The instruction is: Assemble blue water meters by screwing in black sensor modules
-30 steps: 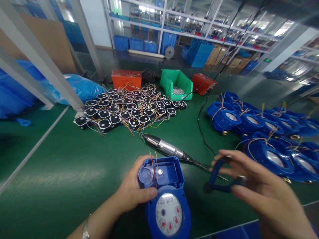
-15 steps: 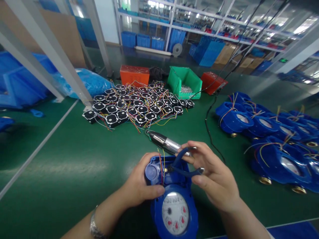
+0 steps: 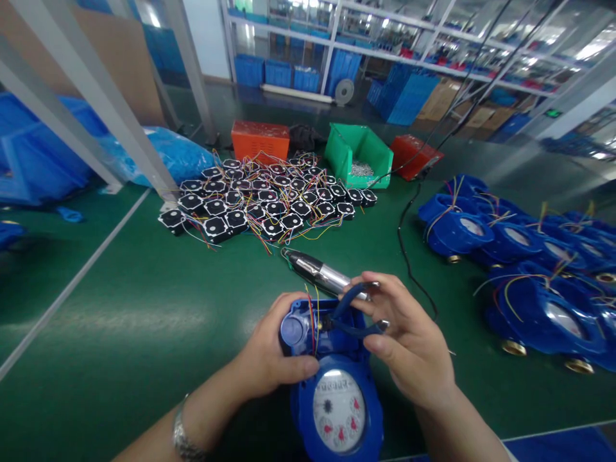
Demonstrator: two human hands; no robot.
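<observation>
Dial up, a blue meter (image 3: pixel 339 410) sits at the near edge of my view over a green table (image 3: pixel 206 282), its upper compartment open, red and yellow wires (image 3: pixel 312 321) rising from it. My left hand (image 3: pixel 272 356) grips the meter's left side, thumb laid just above the dial. My right hand (image 3: pixel 409 340) holds blue-handled pliers (image 3: pixel 353 332), handles spread, nose inside the compartment; I cannot tell what the tips grip. Just beyond lies a driver (image 3: pixel 327 277). More meters (image 3: pixel 524 308) crowd my right; farther back spread black modules (image 3: pixel 264 196), then a green bin (image 3: pixel 339 160) and two orange boxes (image 3: pixel 260 142).
</observation>
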